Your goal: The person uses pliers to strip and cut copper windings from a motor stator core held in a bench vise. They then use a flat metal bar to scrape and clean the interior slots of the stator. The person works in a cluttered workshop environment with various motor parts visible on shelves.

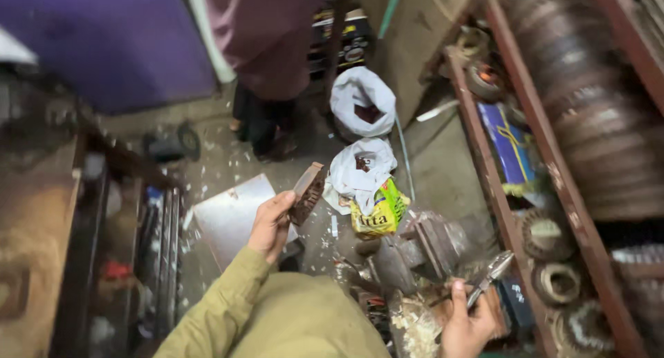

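while the bench vise (415, 251) sits low in the head view, the left hand (271, 223) is curled around a rusty brown block (308, 190) up and left of it, and the right hand (467, 323) grips pliers (487, 275) just right of it, near white bags (362, 133) beyond.

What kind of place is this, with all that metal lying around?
Probably a small repair or machine workshop: a bench vise, racks of worn gears, and pliers in the right hand.
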